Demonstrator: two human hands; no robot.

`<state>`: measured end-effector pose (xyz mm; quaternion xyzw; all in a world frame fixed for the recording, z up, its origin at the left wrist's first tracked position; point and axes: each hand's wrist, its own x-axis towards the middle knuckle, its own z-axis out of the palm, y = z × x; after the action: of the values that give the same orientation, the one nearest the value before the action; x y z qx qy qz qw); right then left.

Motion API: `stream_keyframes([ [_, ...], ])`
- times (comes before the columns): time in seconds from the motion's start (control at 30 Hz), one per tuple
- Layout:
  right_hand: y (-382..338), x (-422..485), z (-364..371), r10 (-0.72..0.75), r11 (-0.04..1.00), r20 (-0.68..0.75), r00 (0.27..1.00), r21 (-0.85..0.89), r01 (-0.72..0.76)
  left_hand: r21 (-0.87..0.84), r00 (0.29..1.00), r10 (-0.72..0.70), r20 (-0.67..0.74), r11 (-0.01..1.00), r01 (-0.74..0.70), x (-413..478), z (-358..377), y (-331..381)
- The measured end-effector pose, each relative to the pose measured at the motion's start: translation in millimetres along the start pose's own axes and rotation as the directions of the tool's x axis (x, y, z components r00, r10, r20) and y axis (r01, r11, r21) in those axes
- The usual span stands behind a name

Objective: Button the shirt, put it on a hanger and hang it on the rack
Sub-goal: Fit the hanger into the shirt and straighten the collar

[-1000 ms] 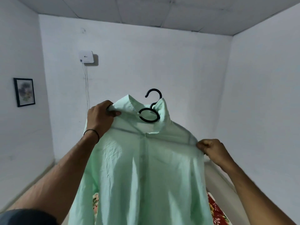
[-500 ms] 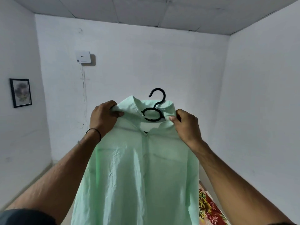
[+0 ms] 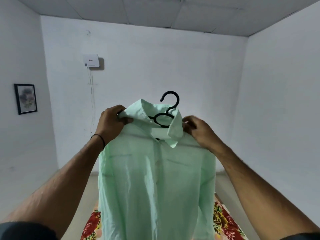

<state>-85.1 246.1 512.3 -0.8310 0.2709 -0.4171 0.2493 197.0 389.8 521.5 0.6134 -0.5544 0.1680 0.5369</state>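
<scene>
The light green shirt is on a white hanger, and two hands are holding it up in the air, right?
Almost. The head view shows the thin plastic hanger is black, not white. The light green button-up shirt is on it, and the left hand and right hand hold it up in the air.

Your forearms [image 3: 65, 177] are bare. A thin black band [image 3: 100, 138] circles the wrist of your left hand [image 3: 112, 122]; dark grey short sleeves [image 3: 22, 231] edge both lower corners of the view.

No legible text, white wall box [image 3: 91, 60] carries a small mark — unreadable
</scene>
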Motion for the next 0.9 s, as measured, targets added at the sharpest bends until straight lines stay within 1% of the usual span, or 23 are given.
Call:
stream_keyframes([
  [0.03, 0.5, 1.2, 1.9, 0.005, 0.997, 0.028, 1.000, -0.075, -0.003, -0.012, 1.000, 0.018, 0.009, 1.000, -0.018, 0.3, 1.2, 1.7],
  [0.07, 1.1, 2.1, 2.5, -0.009, 0.994, 0.011, 1.000, -0.111, 0.010, -0.023, 0.999, 0.035, 0.018, 0.999, -0.034, 0.0, 2.3, 3.2],
  [0.13, 4.1, 3.2, 0.0, -0.049, 0.994, -0.083, 0.995, -0.105, 0.040, -0.050, 0.999, 0.028, 0.022, 0.998, -0.027, -0.9, 3.1, 2.3],
  [0.2, 7.3, 3.3, -6.0, -0.075, 0.991, -0.155, 0.985, -0.117, 0.057, -0.069, 0.997, -0.063, 0.045, 0.995, 0.066, -1.3, -1.1, -4.9],
  [0.27, 10.9, 4.2, -13.0, -0.073, 0.992, -0.166, 0.983, -0.115, 0.054, -0.102, 0.970, -0.193, 0.149, 0.973, 0.209, -1.0, -7.4, -15.5],
  [0.33, 13.4, 6.1, -19.8, -0.059, 0.993, -0.148, 0.987, -0.113, 0.042, -0.154, 0.940, -0.221, 0.261, 0.951, 0.266, -4.0, -12.5, -24.4],
  [0.4, 15.2, 9.4, -28.1, -0.054, 0.993, -0.138, 0.989, -0.110, 0.039, -0.136, 0.939, -0.207, 0.275, 0.958, 0.251, -7.3, -14.7, -30.4],
  [0.47, 15.7, 12.2, -36.6, -0.049, 0.996, -0.115, 0.992, -0.079, 0.040, -0.111, 0.953, -0.211, 0.219, 0.965, 0.239, -10.7, -14.6, -36.6],
  [0.53, 14.8, 14.7, -44.6, -0.042, 0.999, -0.082, 0.996, -0.018, 0.041, -0.131, 0.969, -0.215, 0.124, 0.964, 0.231, -13.3, -14.0, -40.0],
  [0.57, 14.0, 15.8, -47.9, -0.047, 0.999, -0.061, 0.997, -0.006, 0.046, -0.130, 0.971, -0.216, 0.098, 0.965, 0.228, -14.8, -13.0, -40.4],
  [0.6, 13.4, 17.1, -50.5, -0.054, 0.999, -0.042, 0.998, -0.010, 0.053, -0.092, 0.974, -0.204, 0.096, 0.973, 0.213, -15.5, -11.8, -40.5],
  [0.63, 12.8, 18.9, -52.4, -0.058, 0.998, -0.029, 0.998, -0.029, 0.057, -0.018, 0.974, -0.189, 0.126, 0.981, 0.193, -15.5, -10.5, -40.1],
  [0.7, 13.1, 21.9, -54.3, -0.062, 0.994, -0.024, 0.998, -0.092, 0.060, 0.148, 0.947, -0.203, 0.248, 0.974, 0.170, -13.3, -9.2, -39.3],
  [0.73, 13.1, 23.1, -54.2, -0.070, 0.990, -0.025, 0.997, -0.121, 0.066, 0.187, 0.931, -0.200, 0.306, 0.971, 0.147, -11.9, -9.9, -36.5],
  [0.77, 12.8, 23.9, -53.7, -0.078, 0.987, -0.021, 0.997, -0.143, 0.074, 0.171, 0.921, -0.173, 0.349, 0.978, 0.119, -10.1, -10.5, -33.0],
  [0.87, 10.4, 23.6, -50.0, -0.089, 0.981, 0.000, 0.996, -0.172, 0.088, -0.066, 0.911, -0.066, 0.406, 0.993, 0.102, -1.2, -11.1, -13.4],
  [0.9, 9.2, 23.3, -48.8, -0.086, 0.981, 0.010, 0.996, -0.172, 0.086, -0.101, 0.909, -0.035, 0.415, 0.991, 0.085, 2.7, -9.2, -6.5],
])
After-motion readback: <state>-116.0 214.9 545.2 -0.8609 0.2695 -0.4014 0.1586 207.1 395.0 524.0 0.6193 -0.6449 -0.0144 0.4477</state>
